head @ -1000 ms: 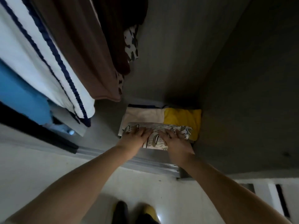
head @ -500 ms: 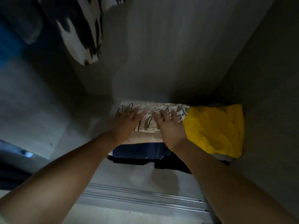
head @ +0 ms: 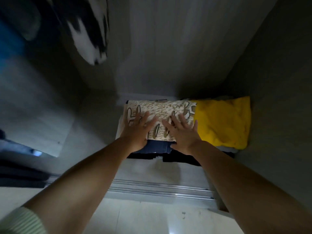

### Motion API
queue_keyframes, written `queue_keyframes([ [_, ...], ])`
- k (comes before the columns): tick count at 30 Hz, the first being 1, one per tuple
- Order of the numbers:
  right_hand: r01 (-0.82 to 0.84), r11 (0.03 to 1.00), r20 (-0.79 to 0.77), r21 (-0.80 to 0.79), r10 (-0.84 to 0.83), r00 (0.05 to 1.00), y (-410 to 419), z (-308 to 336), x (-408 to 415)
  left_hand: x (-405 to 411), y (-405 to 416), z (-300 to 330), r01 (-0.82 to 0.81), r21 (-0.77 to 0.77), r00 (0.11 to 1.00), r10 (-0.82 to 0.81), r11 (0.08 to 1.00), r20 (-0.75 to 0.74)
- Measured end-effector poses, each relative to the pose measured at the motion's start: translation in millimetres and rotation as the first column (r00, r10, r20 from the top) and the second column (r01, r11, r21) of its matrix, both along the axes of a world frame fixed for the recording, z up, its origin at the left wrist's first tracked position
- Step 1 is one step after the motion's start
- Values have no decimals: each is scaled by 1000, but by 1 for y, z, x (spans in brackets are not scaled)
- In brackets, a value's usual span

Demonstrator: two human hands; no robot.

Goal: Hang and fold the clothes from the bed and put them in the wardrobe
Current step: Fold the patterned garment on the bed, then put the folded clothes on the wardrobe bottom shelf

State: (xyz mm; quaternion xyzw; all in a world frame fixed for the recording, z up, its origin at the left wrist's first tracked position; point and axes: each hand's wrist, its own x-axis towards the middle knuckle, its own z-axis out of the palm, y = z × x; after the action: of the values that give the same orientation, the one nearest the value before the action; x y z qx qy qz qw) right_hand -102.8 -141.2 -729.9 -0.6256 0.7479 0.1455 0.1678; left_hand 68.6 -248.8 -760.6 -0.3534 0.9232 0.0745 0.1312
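Both hands lie flat, fingers straight and spread, on the folded printed garment: left hand over its left half, right hand over its right. The garment tops a stack on the wardrobe floor, long axis crosswise, 1 yellow garment just beyond the right hand.
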Motion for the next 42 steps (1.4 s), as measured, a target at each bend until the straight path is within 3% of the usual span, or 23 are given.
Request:
queue_keyframes([
  [6,75,994,43,78,-79,996,35,133,-3,-18,47,140,60,-14,991,-61,998,-119],
  [9,127,991,78,35,-129,989,55,210,-6,-28,69,224,131,-52,962,-140,990,-236],
  [12,201,979,77,-17,-200,977,73,280,-2,-33,86,299,182,-94,944,-201,979,-262],
  [18,435,885,175,-163,-408,896,128,393,20,-22,127,423,166,-37,929,-169,985,-329],
  [20,477,855,182,-204,-446,876,140,408,26,-21,137,443,159,-31,929,-160,987,-334],
  [28,575,769,159,-279,-553,818,251,458,34,-41,215,498,389,-39,892,-387,920,-232],
  [34,672,690,120,-269,-668,734,390,489,2,-71,312,514,677,-113,689,-680,728,-251],
  [39,753,577,62,-318,-780,623,517,521,-28,-131,415,533,759,-149,592,-767,634,-250],
  [42,766,564,21,-309,-801,599,605,532,-42,-171,498,543,785,-170,549,-795,596,-257],
])
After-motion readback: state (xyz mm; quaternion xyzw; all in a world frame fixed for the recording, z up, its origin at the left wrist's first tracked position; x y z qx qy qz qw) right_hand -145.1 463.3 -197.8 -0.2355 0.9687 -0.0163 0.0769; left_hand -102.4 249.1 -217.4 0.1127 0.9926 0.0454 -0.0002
